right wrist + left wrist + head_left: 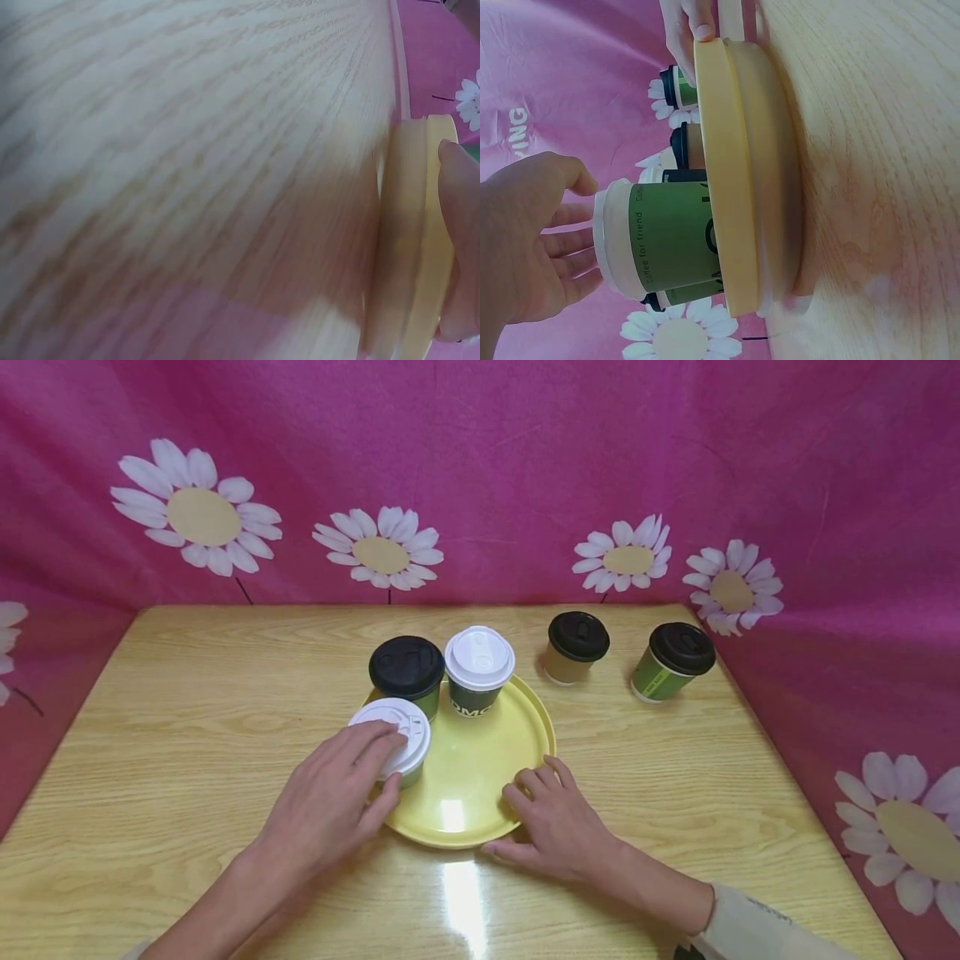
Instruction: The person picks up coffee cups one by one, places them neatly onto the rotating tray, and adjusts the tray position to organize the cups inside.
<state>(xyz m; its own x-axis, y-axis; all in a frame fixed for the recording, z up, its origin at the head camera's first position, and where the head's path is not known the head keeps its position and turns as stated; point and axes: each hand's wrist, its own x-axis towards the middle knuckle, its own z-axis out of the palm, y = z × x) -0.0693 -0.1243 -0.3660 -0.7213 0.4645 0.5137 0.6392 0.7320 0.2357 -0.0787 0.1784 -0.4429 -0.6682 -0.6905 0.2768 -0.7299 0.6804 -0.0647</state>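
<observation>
My left hand (pixel 322 793) is at a green paper cup (pixel 671 236) with a white lid (pixel 417 745). Its fingers extend over the lid and the thumb stays near the lid's edge, without curling round the cup. That cup stands upright at the left of a round yellow tray (pixel 480 768). Behind it on the tray are a green cup with a black lid (pixel 405 667) and a dark cup with a white lid (pixel 480 660). My right hand (pixel 558 822) grips the tray's right front rim, thumb outside and fingers over the inside; the right wrist view shows the thumb on the rim.
A brown cup with a black lid (pixel 572 652) stands on the wooden table (pixel 210 693) behind and right of the tray. Farther right is another green cup with a black lid (pixel 670 662). A pink flowered cloth (pixel 495 477) hangs along the back and sides.
</observation>
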